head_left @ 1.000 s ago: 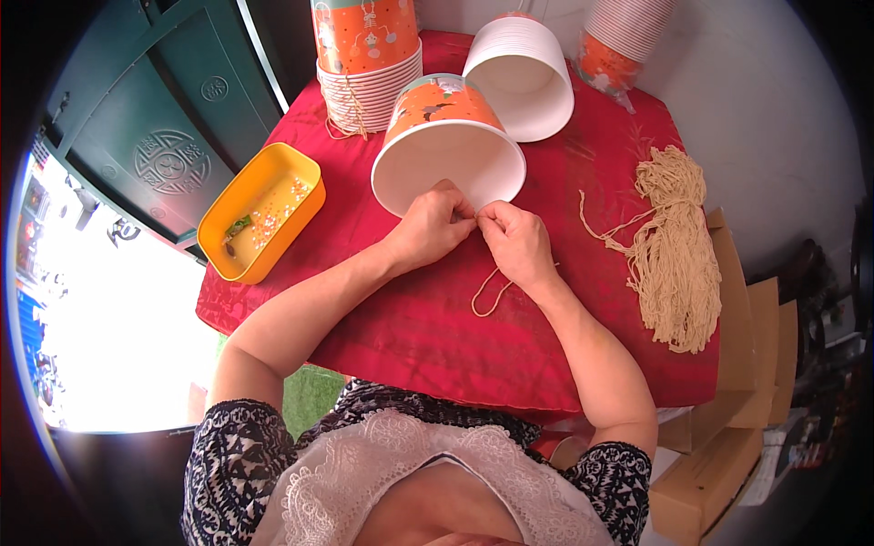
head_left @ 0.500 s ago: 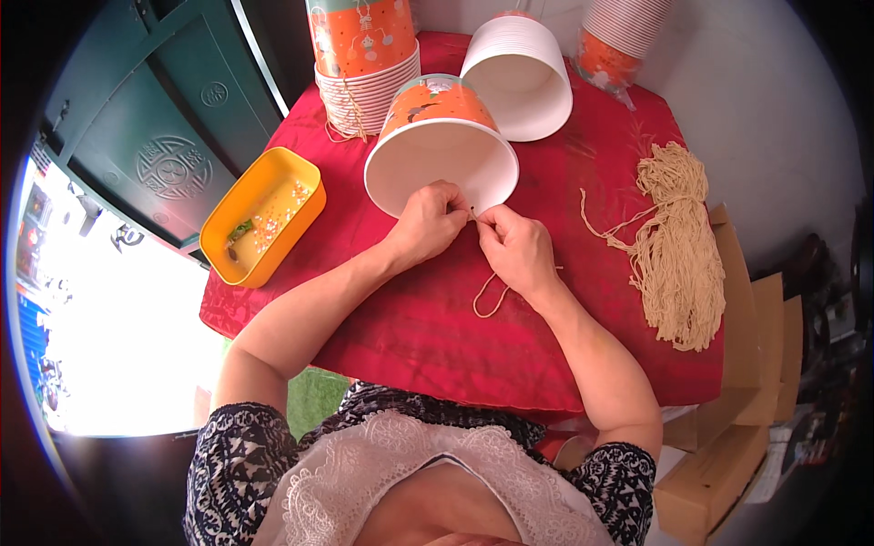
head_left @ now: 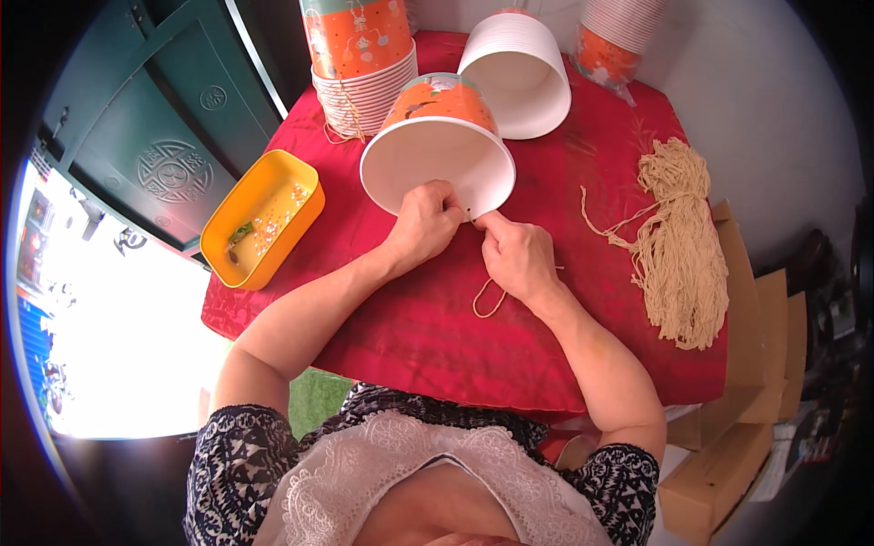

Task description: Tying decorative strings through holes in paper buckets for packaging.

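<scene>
A paper bucket [head_left: 440,106] with an orange printed outside and a white inside lies tipped, its mouth facing me. At its near rim my left hand [head_left: 426,223] is closed, the fingertips bent over the edge and gripping it. Close beside, my right hand [head_left: 516,255] is pinched at a small dark hole by the rim. A beige string [head_left: 489,308] loops out from beneath the right hand onto the red cloth, and its short end shows past the wrist side. The fingertips hide most of the string at the rim.
Behind stand a tall stack of orange buckets [head_left: 364,91], a stack of white ones on its side [head_left: 519,77] and a wrapped stack [head_left: 612,45]. A yellow tray [head_left: 305,205] with small bits sits left, a beige string bundle [head_left: 678,255] right. Cardboard boxes [head_left: 719,473] lie beyond the table.
The bucket has shifted very slightly left. My right fingers have changed their pinch at the rim, and the small hole shows more plainly. My left hand is nearly still.
</scene>
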